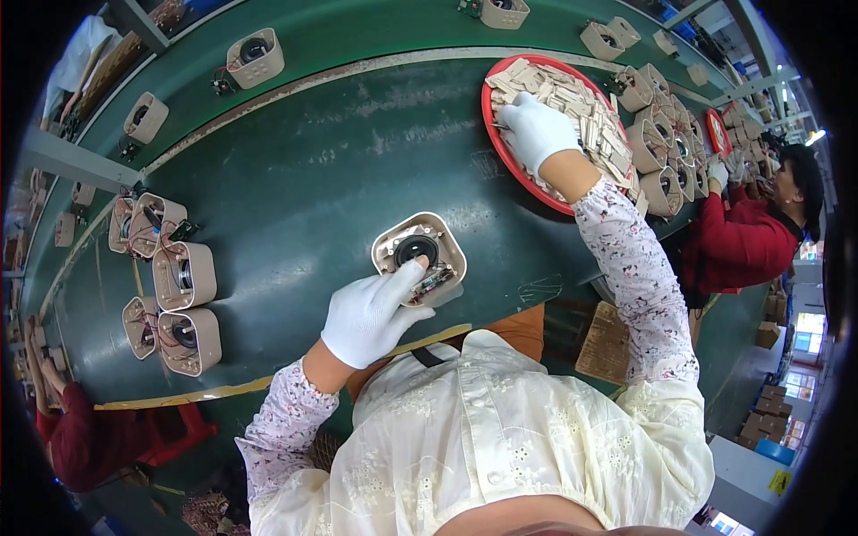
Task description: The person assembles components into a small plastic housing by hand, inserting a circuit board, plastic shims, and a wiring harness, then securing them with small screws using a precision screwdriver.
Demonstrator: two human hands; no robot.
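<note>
A beige speaker housing (451, 234) lies open side up on the green table in front of me, with a round black speaker (416, 251) and a small circuit board (435, 284) inside. My left hand (375, 313), white-gloved, grips its near left side. One bare fingertip rests on the speaker's edge, and the thumb lies by the near rim. Farther off to the right, my gloved right hand (538, 134) reaches into a round red tray (490, 125) heaped with flat beige strips (590, 116). Its fingers are bent together among the strips, their tips partly hidden.
Several wired speaker housings (186, 275) stand at the left. More housings (660, 143) are stacked beyond the tray at the right, near a co-worker in red (742, 228). A green conveyor belt (344, 40) along the far side carries spaced housings. Another person's red sleeve (89, 438) shows lower left.
</note>
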